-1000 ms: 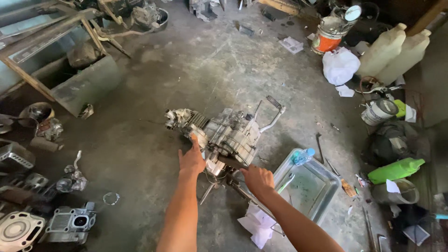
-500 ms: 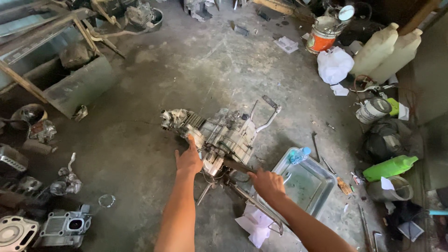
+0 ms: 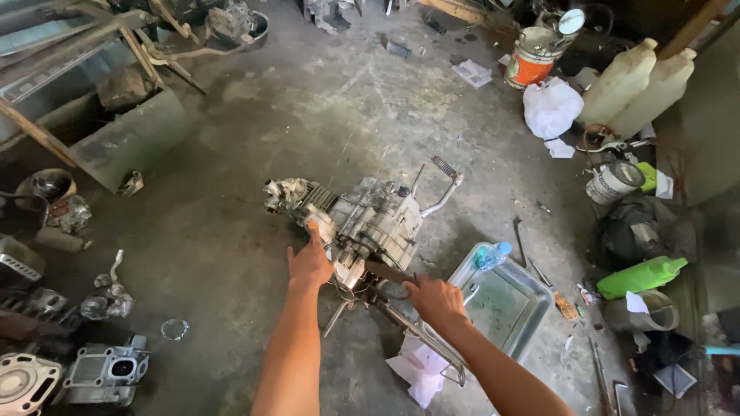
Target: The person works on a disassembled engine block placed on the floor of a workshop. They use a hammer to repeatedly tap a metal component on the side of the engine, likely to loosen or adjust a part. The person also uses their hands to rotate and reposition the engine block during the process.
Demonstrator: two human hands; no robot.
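A grimy motorcycle engine [image 3: 362, 223] sits on the concrete floor [image 3: 324, 115], roughly at its middle, kick lever pointing toward the far right. The left hand [image 3: 310, 263] lies flat against the engine's near left side, fingers together, grip not closed around anything. The right hand [image 3: 433, 299] has its grip clamped on a dark bar at the engine's lower right. A metal tray [image 3: 505, 304] with a small blue bottle [image 3: 492, 255] lies just beside it

engine [image 3: 362, 219] sitting mid-floor, left hand [image 3: 310, 263] resting on its near-left side, right hand [image 3: 435, 299] at its near-right, metal tray [image 3: 532, 312] lying just right, jugs [image 3: 636, 85] standing far right behind
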